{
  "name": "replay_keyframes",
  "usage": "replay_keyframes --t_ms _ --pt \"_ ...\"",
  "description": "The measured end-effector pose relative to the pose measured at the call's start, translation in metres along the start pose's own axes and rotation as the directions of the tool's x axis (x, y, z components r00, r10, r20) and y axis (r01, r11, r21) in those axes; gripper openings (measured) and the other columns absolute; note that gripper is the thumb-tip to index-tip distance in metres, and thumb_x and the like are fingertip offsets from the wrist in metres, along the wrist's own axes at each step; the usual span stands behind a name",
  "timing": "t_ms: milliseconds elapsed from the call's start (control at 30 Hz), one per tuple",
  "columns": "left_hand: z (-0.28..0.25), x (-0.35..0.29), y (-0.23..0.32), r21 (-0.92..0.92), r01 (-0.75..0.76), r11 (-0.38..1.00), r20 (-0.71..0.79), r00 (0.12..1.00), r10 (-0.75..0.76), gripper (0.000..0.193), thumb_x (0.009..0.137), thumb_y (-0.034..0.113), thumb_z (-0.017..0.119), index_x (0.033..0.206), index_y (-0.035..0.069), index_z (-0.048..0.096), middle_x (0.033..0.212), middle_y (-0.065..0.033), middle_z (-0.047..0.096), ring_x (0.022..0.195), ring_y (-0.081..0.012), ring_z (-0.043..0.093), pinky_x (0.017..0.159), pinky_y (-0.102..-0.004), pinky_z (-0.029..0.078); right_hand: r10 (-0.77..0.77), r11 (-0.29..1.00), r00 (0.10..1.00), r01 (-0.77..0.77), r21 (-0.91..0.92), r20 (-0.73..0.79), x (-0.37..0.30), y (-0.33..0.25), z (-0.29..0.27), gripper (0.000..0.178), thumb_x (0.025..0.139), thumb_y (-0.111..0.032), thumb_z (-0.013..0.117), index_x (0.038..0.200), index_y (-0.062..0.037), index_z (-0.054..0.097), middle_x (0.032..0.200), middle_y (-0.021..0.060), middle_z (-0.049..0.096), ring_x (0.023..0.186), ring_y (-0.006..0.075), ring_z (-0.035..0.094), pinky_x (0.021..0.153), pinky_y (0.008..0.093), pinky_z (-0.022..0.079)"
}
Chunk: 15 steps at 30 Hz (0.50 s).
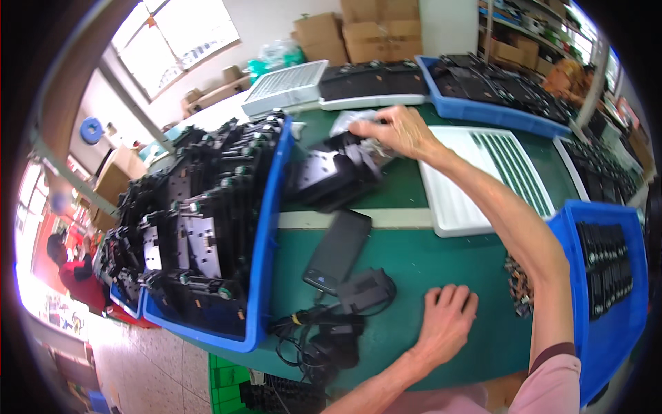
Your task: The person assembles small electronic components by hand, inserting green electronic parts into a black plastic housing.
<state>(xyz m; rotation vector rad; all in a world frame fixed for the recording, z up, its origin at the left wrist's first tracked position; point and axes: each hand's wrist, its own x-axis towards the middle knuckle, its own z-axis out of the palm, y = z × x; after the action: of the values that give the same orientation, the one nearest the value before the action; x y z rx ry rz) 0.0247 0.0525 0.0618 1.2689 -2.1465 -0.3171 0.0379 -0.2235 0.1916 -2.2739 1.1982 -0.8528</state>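
Observation:
My right hand (pixel 403 132) reaches far across the green table, fingers curled down over a black plastic part (pixel 324 172) with a shiny plate. That part is smeared by motion, and clear plastic film (pixel 352 122) lies just behind the hand. Palm down on the green mat, my left hand (pixel 448 321) rests with its fingers spread and holds nothing. Left of it lie a black square device (pixel 365 290), a tangle of black cables (pixel 321 341) and a flat black rectangular device (pixel 338 250).
A blue bin (pixel 265 241) packed with black assemblies stands at left. White trays (pixel 458 190) and another blue bin (pixel 500 114) line the back. At right are a blue bin (pixel 572 276) of black parts and a pile of small copper-coloured pieces (pixel 518 286). A person (pixel 83 279) in red is far left.

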Motion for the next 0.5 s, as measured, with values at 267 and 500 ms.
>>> replay_keyframes --t_ms 267,500 --pt "-0.027 0.004 -0.010 -0.065 -0.212 0.975 -0.576 0.806 0.136 0.037 0.073 0.003 0.074 0.109 0.001 0.068 0.104 -0.0113 0.057 0.095 -0.0286 0.054 0.080 -0.0395 0.045 0.181 0.980 0.951 -0.153 -0.127 0.249 -0.081 -0.020 -0.108 0.072 0.072 -0.071 0.068 0.078 0.0004 0.073 0.060 0.0027 0.054 0.055 0.0148 0.054 0.050 0.0316 0.046" --pt "-0.030 -0.005 -0.013 0.032 -0.149 0.988 -0.632 0.763 0.136 0.051 0.087 0.015 0.070 0.131 -0.002 0.052 0.123 -0.0178 0.045 0.108 -0.0295 0.049 0.090 -0.0392 0.044 0.495 0.814 0.605 -0.073 -0.576 0.624 -0.141 -0.017 -0.092 0.077 0.077 -0.072 0.056 0.089 0.0011 0.075 0.086 0.0201 0.072 0.072 0.0309 0.070 0.065 0.0383 0.057"
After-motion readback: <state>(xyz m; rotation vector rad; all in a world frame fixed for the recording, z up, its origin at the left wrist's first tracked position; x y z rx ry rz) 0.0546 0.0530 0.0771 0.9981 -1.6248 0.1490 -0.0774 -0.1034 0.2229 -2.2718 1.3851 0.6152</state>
